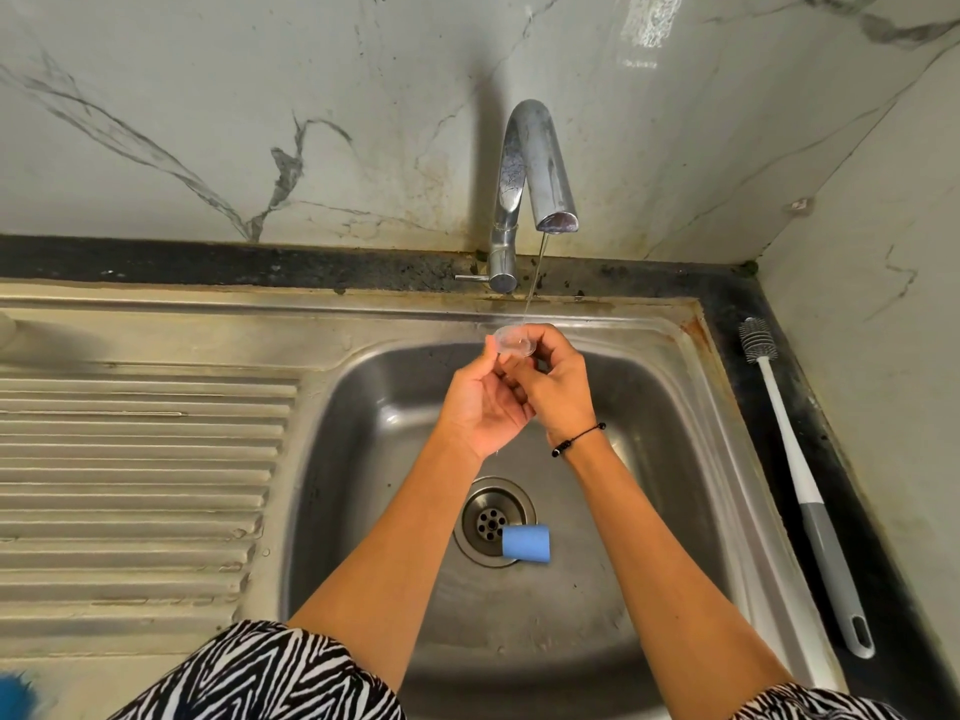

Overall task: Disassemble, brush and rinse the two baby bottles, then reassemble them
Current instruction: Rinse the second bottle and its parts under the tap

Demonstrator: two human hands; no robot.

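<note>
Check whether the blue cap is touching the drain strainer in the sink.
Touching. The head view shows the blue cap lying on its side, its left end overlapping the drain strainer rim, no gap visible.

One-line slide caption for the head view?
Both hands rinse a clear teat under the tap; blue cap by drain.
</note>
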